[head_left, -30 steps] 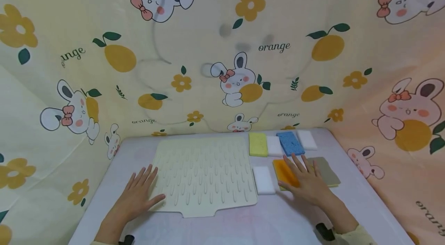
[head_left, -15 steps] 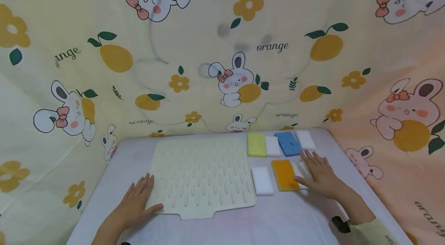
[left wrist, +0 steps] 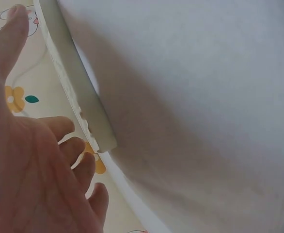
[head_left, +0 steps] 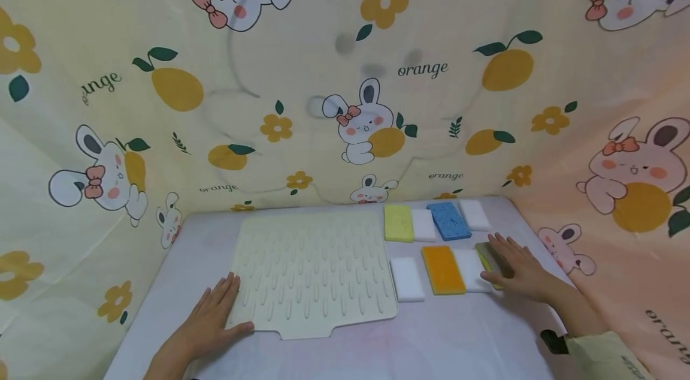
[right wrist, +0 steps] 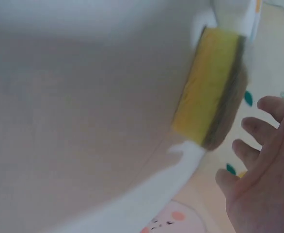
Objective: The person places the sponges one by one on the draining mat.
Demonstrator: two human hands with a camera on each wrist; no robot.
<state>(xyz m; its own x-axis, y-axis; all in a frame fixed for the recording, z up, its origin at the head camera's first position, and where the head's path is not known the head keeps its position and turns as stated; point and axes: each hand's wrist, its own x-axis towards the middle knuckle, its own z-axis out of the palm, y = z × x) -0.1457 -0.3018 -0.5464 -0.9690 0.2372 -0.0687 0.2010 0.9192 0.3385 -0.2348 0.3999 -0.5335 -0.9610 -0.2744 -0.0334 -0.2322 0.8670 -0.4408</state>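
My left hand (head_left: 207, 320) lies with outstretched fingers by the left front corner of a cream board (head_left: 315, 272) with raised ridges and a front tab. In the left wrist view its fingers (left wrist: 84, 170) are near the board's edge; whether they touch it I cannot tell. On the right, my right hand (head_left: 520, 275) is over a two-layer sponge (head_left: 487, 258), yellow below and grey-green on top, partly hidden by the fingers. The right wrist view has that sponge (right wrist: 207, 87) lying flat, with a gap between it and the relaxed fingers (right wrist: 258, 130).
Right of the board, a white block (head_left: 408, 279), an orange sponge (head_left: 444, 270) and another white block (head_left: 472, 270) form a row. Behind them lie a yellow sponge (head_left: 398, 223), a blue sponge (head_left: 449, 220) and white blocks (head_left: 474, 215). A printed cloth (head_left: 302, 68) surrounds the table.
My right hand has moved right, from over the orange sponge to the grey-green one, uncovering the orange sponge and a white block. The left hand has barely shifted.
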